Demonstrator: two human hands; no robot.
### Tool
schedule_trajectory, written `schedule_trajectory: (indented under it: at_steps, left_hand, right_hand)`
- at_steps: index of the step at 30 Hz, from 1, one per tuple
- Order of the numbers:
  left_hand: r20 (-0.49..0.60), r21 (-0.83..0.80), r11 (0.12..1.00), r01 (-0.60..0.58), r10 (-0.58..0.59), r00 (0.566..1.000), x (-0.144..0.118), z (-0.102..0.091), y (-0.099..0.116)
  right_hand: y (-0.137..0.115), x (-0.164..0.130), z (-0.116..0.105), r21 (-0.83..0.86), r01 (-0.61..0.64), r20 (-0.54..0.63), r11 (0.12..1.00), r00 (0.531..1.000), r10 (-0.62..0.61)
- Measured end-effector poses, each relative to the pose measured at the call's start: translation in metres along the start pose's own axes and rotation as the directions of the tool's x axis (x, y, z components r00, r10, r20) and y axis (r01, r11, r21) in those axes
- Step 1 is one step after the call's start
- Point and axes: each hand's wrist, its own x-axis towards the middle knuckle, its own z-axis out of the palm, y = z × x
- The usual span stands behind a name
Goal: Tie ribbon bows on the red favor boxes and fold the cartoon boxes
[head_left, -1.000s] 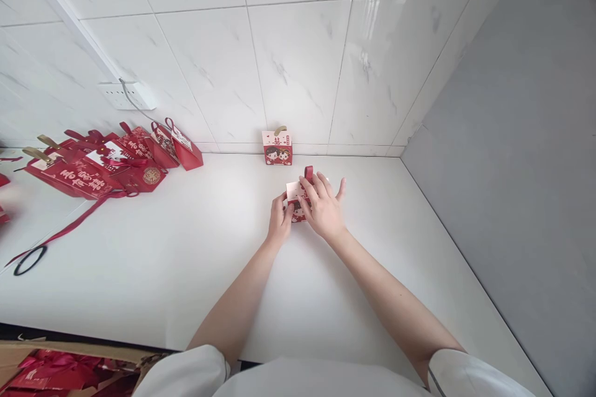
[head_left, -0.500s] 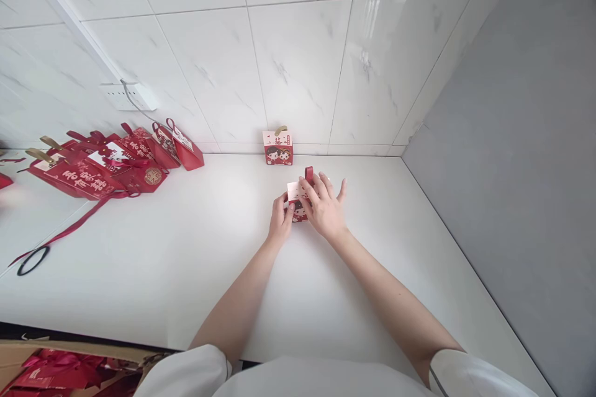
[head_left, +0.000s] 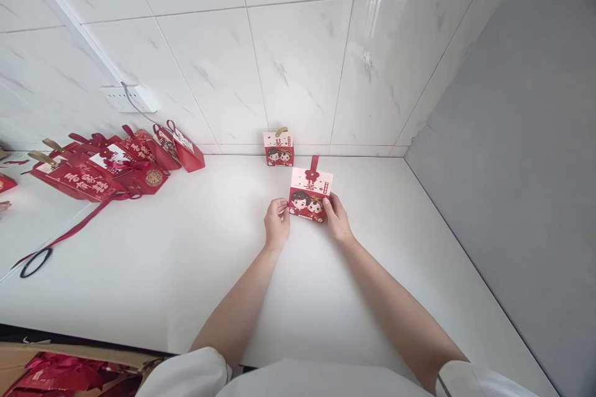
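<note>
Just above the white table, slightly tilted, is a small red and white gift box [head_left: 307, 201] printed with two cartoon figures. A red flower tag and an upright red ribbon loop top it. My right hand [head_left: 338, 218] grips its right edge, thumb on the front and fingers behind. At the lower left edge, my left hand [head_left: 277, 222] is closed with bent fingers against the box; the fingertips are partly hidden. Behind, near the wall, stands a similar gift box [head_left: 279, 152] with a gold ribbon loop.
Several red gift boxes [head_left: 97, 177] cluster at the left by the wall socket [head_left: 129, 98]. A red ribbon [head_left: 77, 228] trails to a black ring [head_left: 36, 262]. A cardboard carton [head_left: 18, 353] holds more red boxes below. Another person's fingers [head_left: 4, 205] show at the far left edge.
My right hand has left the top of the gift box and now grips its right side. The box front and tag are uncovered, and the ribbon loop stands taller.
</note>
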Motion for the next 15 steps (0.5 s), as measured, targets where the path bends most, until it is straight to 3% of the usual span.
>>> schedule_trajectory:
  at_steps: [3, 5, 7, 10, 15]
  left_hand:
    - [0.080, 0.240, 0.946, -0.220, 0.207, 0.975, -0.011, 0.005, 0.010]
    - [0.192, 0.286, 0.916, -0.282, 0.233, 0.953, -0.017, 0.010, 0.013]
    - [0.238, 0.275, 0.927, -0.256, 0.193, 0.952, -0.019, 0.014, 0.013]
    - [0.182, 0.247, 0.958, -0.143, 0.099, 0.978, -0.015, 0.014, 0.007]
    - [0.121, 0.253, 0.967, -0.040, 0.009, 0.993, -0.009, 0.009, 0.001]
  right_hand:
    - [-0.009, -0.006, 0.005, -0.086, -0.009, -0.097, 0.996, 0.995, 0.000]
    - [-0.016, -0.011, 0.006, -0.175, 0.018, -0.113, 0.984, 0.993, -0.038]
    - [-0.022, -0.016, 0.007, -0.189, 0.046, -0.042, 0.981, 0.998, -0.055]
    - [-0.027, -0.020, 0.004, -0.129, 0.036, 0.042, 0.991, 0.999, -0.031]
    - [-0.025, -0.014, 0.000, -0.143, 0.033, -0.094, 0.989, 0.994, -0.047]
